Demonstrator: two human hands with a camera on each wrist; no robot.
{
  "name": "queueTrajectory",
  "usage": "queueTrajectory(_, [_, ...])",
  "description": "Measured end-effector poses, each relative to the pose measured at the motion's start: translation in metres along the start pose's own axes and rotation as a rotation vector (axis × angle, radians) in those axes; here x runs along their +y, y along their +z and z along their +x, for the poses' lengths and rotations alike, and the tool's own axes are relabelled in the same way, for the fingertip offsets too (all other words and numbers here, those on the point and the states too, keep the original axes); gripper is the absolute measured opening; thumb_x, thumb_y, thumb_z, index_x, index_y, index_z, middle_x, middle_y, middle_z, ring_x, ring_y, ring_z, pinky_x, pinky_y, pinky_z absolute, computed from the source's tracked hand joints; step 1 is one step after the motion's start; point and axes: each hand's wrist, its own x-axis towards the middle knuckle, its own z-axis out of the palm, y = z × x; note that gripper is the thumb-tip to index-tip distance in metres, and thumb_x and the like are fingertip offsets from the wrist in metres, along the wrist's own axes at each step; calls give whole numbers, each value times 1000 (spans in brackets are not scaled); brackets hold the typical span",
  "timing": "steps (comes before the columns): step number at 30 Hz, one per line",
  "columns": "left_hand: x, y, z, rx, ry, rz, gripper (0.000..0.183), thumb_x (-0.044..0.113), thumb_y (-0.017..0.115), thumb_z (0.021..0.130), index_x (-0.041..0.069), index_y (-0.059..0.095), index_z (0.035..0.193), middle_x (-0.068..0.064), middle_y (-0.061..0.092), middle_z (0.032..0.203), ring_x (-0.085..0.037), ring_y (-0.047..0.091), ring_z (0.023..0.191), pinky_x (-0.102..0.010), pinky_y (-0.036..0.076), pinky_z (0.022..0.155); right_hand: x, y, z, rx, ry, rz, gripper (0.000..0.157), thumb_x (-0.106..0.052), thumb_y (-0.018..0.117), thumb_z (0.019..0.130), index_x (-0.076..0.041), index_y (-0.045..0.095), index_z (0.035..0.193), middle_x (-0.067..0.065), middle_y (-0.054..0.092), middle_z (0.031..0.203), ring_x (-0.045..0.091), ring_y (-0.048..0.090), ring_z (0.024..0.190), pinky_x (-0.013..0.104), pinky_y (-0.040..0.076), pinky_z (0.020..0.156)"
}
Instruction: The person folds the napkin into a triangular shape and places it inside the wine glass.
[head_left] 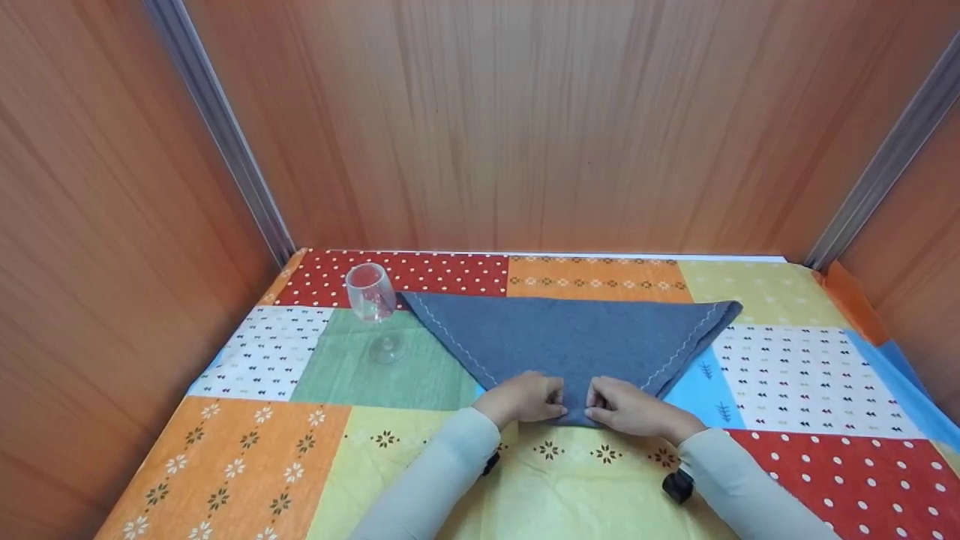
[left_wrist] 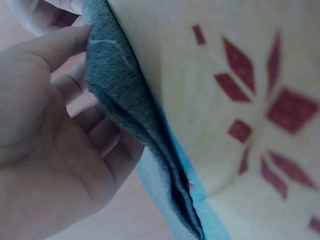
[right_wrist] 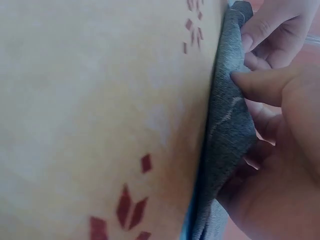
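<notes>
Cloth (head_left: 570, 337), dark gray with pale stitching along its slanted sides, lies just right of centre in the head frame, its long edge towards the top and its narrow end at the lower middle. At that end 2 hands grip it, with a small gap between them. The left hand (head_left: 529, 397) has its fingers curled in, thumb on the near face and fingertips behind, pinching the folded edge. The right hand (head_left: 630, 405) does the same, thumb pressed on the fabric and fingers bent behind it. Both wrist frames show layers of cloth lying together along the edge.

Upright at the left of the head frame's middle stands 1 clear stemmed glass (head_left: 371, 296), just beside the cloth's left corner. Under everything spreads a patchwork tablecloth (head_left: 367, 386) in red, orange, yellow, green, white and blue. Wood-grain panels (head_left: 525, 135) fill the frame's upper part.
</notes>
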Motion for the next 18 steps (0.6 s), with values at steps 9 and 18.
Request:
queueTrajectory(9, [-1,-2,-5,59,44,25,14,26,72,94,18,65,86,9,59,79,-8,54,71,-24,46,66,2,1,1,-4,8,17,8,-18,58,103,-15,55,96,-3,53,88,12,50,75,30,44,66])
queueTrajectory(18, [1,-2,-10,191,203,178,4,16,78,89,16,77,85,9,69,78,0,55,66,-15,47,63,3,-3,-1,-14,23,43,9,-19,58,103,-14,56,96,-3,55,86,12,48,70,30,42,64])
